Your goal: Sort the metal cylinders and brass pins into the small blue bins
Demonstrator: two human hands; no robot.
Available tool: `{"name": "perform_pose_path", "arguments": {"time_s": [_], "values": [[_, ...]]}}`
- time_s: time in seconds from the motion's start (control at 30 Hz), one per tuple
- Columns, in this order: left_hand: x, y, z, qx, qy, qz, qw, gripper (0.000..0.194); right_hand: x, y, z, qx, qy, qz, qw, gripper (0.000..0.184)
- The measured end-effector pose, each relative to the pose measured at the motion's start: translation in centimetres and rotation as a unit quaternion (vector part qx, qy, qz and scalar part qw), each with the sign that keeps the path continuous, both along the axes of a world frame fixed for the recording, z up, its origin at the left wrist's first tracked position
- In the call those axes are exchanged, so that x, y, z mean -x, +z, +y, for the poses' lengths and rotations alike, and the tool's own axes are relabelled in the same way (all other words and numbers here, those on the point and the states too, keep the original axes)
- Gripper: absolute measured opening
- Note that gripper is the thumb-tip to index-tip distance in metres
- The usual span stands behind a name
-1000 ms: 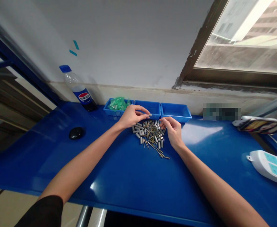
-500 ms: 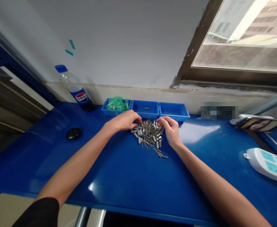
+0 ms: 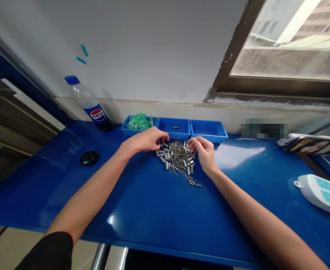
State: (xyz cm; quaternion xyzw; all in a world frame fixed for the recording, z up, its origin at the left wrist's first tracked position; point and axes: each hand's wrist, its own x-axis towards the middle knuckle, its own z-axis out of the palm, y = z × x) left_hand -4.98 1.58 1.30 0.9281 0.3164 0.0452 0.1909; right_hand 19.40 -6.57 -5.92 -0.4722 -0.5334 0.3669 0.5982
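Got the left hand [image 3: 150, 138] loosely curled, kinda wide, over the left side of grey cylinders [image 3: 167, 165] and brassy pins [image 3: 179, 153] heaped on the blue table [image 3: 153, 217]. Got the right hand [image 3: 206, 152] bunched narrow at the right edge, can't tell if holding anything.

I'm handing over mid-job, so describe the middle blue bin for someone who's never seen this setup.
Find the blue table, then the three blue bins in a row along the wall, beyond the metal pile. It's the middle bin, the only one showing a lone grey piece; the left holds green plastic.
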Motion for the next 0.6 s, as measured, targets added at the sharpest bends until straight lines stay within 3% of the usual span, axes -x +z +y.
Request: {"name": "perform_pose_path", "arguments": {"time_s": [0.2, 0.4, 0.6], "values": [[0.1, 0.3, 0.0, 0.021, 0.003, -0.005, 1.000, 0.043, -0.1, -0.1, 0.0, 0.002, 0.000, -0.002, 1.000, 0.027], [-0.1, -0.8, 0.3, -0.036, 0.026, 0.067, 0.997, 0.033, -0.1, 0.0, 0.0, 0.001, 0.002, -0.001, 1.000, 0.026], [0.0, -0.1, -0.3, -0.062, 0.043, 0.083, 0.994, 0.024, 0.0, 0.0, 0.0, 0.006, -0.002, -0.008, 1.000, 0.028]]}}
